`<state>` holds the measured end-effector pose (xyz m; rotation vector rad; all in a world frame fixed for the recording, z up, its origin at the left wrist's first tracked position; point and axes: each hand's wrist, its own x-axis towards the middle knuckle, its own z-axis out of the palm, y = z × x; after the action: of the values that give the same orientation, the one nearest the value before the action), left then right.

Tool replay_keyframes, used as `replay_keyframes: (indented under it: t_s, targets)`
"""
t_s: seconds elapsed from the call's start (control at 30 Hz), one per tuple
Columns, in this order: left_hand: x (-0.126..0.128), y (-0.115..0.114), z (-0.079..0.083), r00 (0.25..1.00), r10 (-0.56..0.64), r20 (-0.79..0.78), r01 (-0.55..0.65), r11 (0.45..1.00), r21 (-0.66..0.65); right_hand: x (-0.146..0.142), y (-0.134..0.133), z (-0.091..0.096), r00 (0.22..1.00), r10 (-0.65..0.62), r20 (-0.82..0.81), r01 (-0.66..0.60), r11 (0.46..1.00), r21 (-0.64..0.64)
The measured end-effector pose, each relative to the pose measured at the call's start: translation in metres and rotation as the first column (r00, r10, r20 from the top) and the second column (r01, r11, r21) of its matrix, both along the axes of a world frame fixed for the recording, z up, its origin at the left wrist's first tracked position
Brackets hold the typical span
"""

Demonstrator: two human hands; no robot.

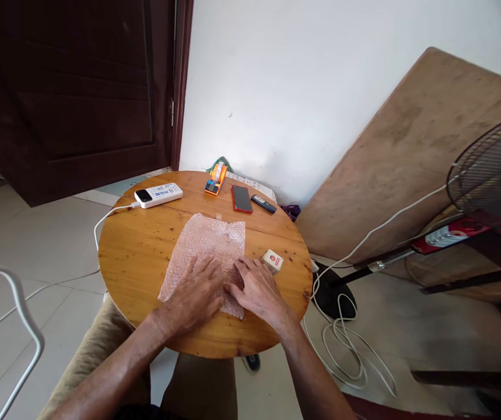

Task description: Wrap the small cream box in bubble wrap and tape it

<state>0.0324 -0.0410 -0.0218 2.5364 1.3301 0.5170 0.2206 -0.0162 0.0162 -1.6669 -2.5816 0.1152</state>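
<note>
A sheet of pinkish bubble wrap [209,242] lies flat on the round wooden table [136,256]. My left hand [195,294] rests palm down on the sheet's near part, fingers spread. My right hand [256,289] lies flat beside it on the sheet's right near corner, fingers stretched out. A small white and red box [273,260] sits on the table just past my right fingertips, touching or almost touching them.
At the table's far side lie a white device with a cable [158,194], an orange tape dispenser [216,178], a red phone [241,198] and a dark remote [263,203]. A fan [493,169] and leaning wooden board [407,146] stand right. Cables [350,344] trail on the floor.
</note>
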Motion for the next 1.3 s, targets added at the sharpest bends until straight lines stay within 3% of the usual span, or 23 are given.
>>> replay_keyframes:
  t_s: [0.17, 0.3, 0.37, 0.47, 0.57, 0.63, 0.7, 0.77, 0.9, 1.07, 1.2, 1.3]
  targets:
    - [0.014, -0.001, -0.009, 1.0, 0.014, 0.005, -0.014, 1.0, -0.002, 0.018, -0.001, -0.001, 0.993, 0.045, -0.111, -0.034, 0.995, 0.099]
    - [0.011, -0.001, -0.01, 1.0, -0.02, -0.003, 0.02, 1.0, 0.013, 0.049, 0.015, 0.004, 0.97, -0.138, -0.198, 0.186, 0.951, 0.248]
    - [0.01, -0.001, -0.01, 1.0, -0.018, 0.001, 0.018, 1.0, 0.008, 0.065, 0.026, 0.003, 0.942, -0.26, -0.211, 0.303, 0.931, 0.205]
    - [0.01, -0.002, -0.011, 1.0, 0.0, 0.014, 0.0, 1.0, 0.008, 0.082, 0.034, -0.002, 0.901, -0.347, -0.258, 0.368, 0.929, 0.035]
    - [0.01, -0.001, -0.013, 1.0, -0.006, 0.019, 0.006, 1.0, 0.014, 0.082, 0.029, -0.006, 0.787, -0.418, -0.454, 0.419, 0.902, -0.105]
    - [0.011, -0.001, -0.013, 1.0, -0.015, 0.02, 0.015, 1.0, 0.013, 0.068, 0.021, -0.003, 0.605, -0.412, -0.681, 0.361, 0.905, -0.227]
    - [0.01, -0.001, -0.013, 1.0, -0.012, 0.024, 0.012, 1.0, 0.006, 0.045, 0.012, 0.002, 0.382, -0.341, -0.859, 0.151, 0.94, -0.306]
    - [0.01, -0.001, -0.012, 0.999, -0.006, 0.035, 0.006, 1.0, 0.005, 0.016, 0.008, 0.005, 0.271, -0.294, -0.917, -0.042, 0.948, -0.316]
    - [0.01, -0.001, -0.009, 0.998, -0.008, 0.068, 0.007, 1.0, 0.017, -0.029, 0.021, -0.006, 0.189, -0.352, -0.917, -0.194, 0.902, -0.386]
    - [0.008, 0.0, -0.004, 0.994, -0.021, 0.104, 0.024, 0.999, -0.033, -0.032, 0.041, -0.033, 0.077, -0.51, -0.857, -0.011, 0.859, -0.512]
    - [-0.009, 0.0, -0.002, 0.988, -0.052, 0.148, 0.06, 0.997, -0.049, -0.026, 0.04, -0.04, 0.133, -0.466, -0.875, 0.014, 0.883, -0.469]
    - [-0.026, -0.001, -0.008, 0.981, 0.155, 0.117, -0.155, 0.988, -0.003, -0.028, 0.037, -0.038, 0.163, -0.446, -0.88, 0.002, 0.892, -0.452]
